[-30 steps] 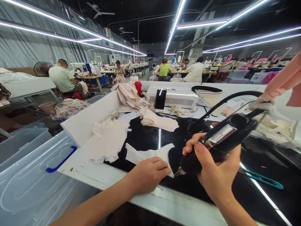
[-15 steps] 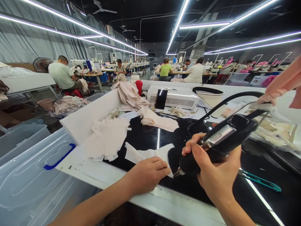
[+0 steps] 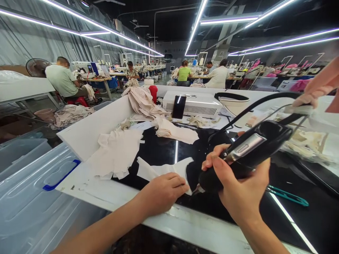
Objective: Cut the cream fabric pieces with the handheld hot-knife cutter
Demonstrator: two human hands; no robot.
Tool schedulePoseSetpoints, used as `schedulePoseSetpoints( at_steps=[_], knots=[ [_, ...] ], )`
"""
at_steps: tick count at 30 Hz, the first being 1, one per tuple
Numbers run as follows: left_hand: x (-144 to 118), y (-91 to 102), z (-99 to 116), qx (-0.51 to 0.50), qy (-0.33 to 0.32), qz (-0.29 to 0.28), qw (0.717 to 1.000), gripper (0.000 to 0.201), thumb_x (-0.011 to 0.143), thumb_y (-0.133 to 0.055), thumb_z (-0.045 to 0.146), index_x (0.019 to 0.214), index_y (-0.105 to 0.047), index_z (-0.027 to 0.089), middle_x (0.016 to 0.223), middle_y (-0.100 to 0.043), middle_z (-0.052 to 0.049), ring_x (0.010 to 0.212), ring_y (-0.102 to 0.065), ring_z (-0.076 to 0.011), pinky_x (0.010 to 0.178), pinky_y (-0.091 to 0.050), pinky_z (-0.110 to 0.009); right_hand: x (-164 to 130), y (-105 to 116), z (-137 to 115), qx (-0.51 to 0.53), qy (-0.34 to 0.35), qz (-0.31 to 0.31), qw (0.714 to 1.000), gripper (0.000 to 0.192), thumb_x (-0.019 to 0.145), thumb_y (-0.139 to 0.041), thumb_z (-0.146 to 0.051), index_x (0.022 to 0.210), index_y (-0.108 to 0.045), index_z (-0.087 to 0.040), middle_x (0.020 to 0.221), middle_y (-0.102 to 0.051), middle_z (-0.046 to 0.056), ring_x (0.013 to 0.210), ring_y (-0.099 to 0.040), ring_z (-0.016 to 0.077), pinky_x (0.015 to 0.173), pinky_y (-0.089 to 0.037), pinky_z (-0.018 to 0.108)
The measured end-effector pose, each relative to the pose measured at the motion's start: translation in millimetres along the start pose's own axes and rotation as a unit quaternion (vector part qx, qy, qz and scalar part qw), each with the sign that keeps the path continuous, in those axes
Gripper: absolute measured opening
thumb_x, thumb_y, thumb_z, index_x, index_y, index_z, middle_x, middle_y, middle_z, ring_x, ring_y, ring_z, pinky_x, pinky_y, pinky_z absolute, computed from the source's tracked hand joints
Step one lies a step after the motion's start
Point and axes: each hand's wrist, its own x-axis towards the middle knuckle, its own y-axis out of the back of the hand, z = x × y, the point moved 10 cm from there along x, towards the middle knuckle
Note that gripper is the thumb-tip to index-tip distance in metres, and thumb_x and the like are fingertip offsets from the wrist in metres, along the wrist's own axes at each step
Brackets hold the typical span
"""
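Observation:
My right hand (image 3: 238, 187) grips a black corded cutting tool (image 3: 247, 150), its metal tip down at the edge of a pale fabric piece (image 3: 161, 170) on the glossy black worktop (image 3: 159, 150). My left hand (image 3: 161, 192) lies flat, fingers together, pressing the near part of that fabric piece just left of the tool tip. The tool's black cable (image 3: 254, 107) arcs up and away to the right.
Cut pale fabric pieces (image 3: 116, 153) lie left of my hands, with more heaped behind (image 3: 144, 102). A white machine (image 3: 193, 104) and a dark phone (image 3: 179, 107) stand at the back. Teal scissors (image 3: 287, 195) lie to the right. Clear plastic bins (image 3: 31, 197) sit at left. Another person's hand (image 3: 315, 88) reaches in at right; seated workers fill the hall.
The view has shifted slightly; my hands and the tool keep nearly the same pose on the fabric piece.

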Motion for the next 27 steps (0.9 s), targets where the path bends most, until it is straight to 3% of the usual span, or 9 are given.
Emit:
schedulePoseSetpoints(
  at_steps=[7, 27],
  knots=[
    [-0.9, -1.0, -0.8, -0.006, 0.006, -0.015, 1.000, 0.031, 0.103, -0.052, 0.000, 0.128, -0.066, 0.010, 0.119, -0.073, -0.011, 0.116, -0.068, -0.0226, 0.109, -0.058, -0.036, 3.9, 6.6, -0.9, 0.003, -0.004, 0.030, 1.000, 0.047, 0.080, -0.089, -0.022, 0.113, -0.057, -0.033, 0.087, -0.070, -0.007, 0.060, -0.066, 0.0153, 0.055, -0.061, 0.033],
    [-0.3, 0.6, 0.5, 0.000, 0.002, -0.013, 1.000, 0.030, 0.105, -0.050, 0.002, 0.128, -0.067, 0.010, 0.119, -0.073, -0.010, 0.115, -0.068, -0.0232, 0.110, -0.057, -0.035, 2.9, 7.7, 5.6, -0.004, 0.004, 0.033, 0.999, 0.049, 0.081, -0.089, -0.024, 0.117, -0.058, -0.034, 0.086, -0.070, -0.007, 0.059, -0.065, 0.0168, 0.056, -0.060, 0.034]
  ],
)
